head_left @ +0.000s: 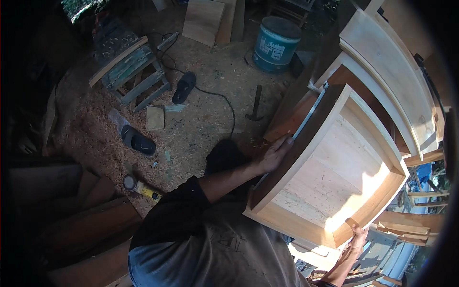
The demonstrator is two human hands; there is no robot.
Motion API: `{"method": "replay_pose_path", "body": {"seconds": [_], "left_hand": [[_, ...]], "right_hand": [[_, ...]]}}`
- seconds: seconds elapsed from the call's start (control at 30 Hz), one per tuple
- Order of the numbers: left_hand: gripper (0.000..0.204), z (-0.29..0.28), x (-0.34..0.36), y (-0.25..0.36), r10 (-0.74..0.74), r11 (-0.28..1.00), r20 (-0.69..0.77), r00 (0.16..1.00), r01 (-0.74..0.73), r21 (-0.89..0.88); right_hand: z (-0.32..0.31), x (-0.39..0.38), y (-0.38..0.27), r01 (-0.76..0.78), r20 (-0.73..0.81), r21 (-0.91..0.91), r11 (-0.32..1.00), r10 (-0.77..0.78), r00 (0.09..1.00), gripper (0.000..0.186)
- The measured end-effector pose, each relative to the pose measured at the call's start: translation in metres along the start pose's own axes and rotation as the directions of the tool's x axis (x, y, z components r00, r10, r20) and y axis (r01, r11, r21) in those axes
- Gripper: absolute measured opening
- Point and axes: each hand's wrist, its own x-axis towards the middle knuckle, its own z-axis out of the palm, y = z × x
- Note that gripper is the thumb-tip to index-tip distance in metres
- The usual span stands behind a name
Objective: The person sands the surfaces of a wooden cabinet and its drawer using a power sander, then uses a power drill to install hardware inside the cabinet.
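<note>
A wooden drawer (294, 165) with light inner walls and a dark left outer side is tilted in front of me, its far end at the opening of a wooden cabinet (377, 71). My left hand (277, 154) grips the drawer's left side, fingers closed over that edge next to a pale metal slide rail (310, 115). My right hand (356, 235) is closed round the near right corner, with fingertips showing over the rim. The drawer holds nothing but specks of dust, and sunlight falls across its near right part. Whether its far end rests inside the cabinet I cannot tell.
Shavings cover the floor, where a hammer (256, 104), two dark sandals (138, 140) and a black cable (215, 94) lie. A teal drum (276, 45) stands at the back. Left are a slatted wooden stand (136, 76), a yellow power tool (143, 189) and stacked boards (95, 225).
</note>
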Motion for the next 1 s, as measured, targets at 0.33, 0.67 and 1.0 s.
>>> {"method": "replay_pose_path", "body": {"seconds": [0.33, 0.67, 1.0], "left_hand": [[0.045, -0.170, -0.034, 0.077, -0.374, 0.917, -0.162, 0.913, 0.337, -0.214], [0.061, -0.298, -0.148, 0.005, -0.379, 0.863, -0.922, 0.084, -0.328, -0.385], [0.038, -0.350, -0.154, 0.207, 0.761, 0.646, -0.648, 0.016, -0.100, 0.756]], "right_hand": [[0.168, -0.029, -0.055, 0.563, 0.121, 0.019, 0.826, -0.561, 0.819, 0.084], [0.515, -0.045, -0.188, 0.971, 0.816, 0.086, 0.223, -0.575, 0.060, 0.094], [0.775, -0.079, -0.134, 0.834, 0.839, 0.543, -0.098, 0.014, -0.544, 0.103]]}}
